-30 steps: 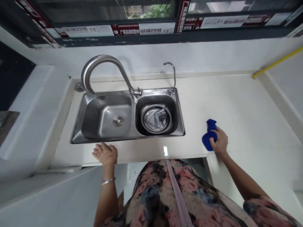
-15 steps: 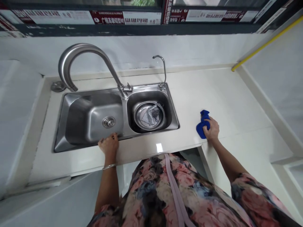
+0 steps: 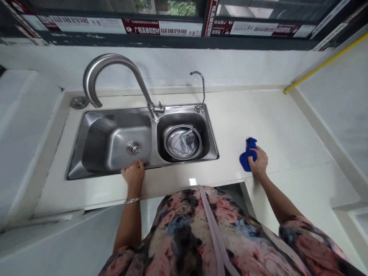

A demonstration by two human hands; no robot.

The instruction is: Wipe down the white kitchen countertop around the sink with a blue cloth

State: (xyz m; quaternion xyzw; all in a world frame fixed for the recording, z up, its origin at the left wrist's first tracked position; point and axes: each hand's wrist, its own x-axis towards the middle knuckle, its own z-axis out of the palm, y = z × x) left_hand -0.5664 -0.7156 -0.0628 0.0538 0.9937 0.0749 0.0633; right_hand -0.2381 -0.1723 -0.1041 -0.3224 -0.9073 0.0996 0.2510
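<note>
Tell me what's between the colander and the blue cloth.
Head view, going right from the colander: basin wall, sink rim, then white countertop up to the blue cloth.

On the window frame (image 3: 172, 43) ahead of me, I read 广程高级铝型材 in pale characters on a red label (image 3: 145, 28). The white label (image 3: 180, 30) just right of it carries smaller print, where I make out 高品质 and 环保型. The upright strip (image 3: 211, 17) bears similar characters, too blurred for me to read in full.
</note>
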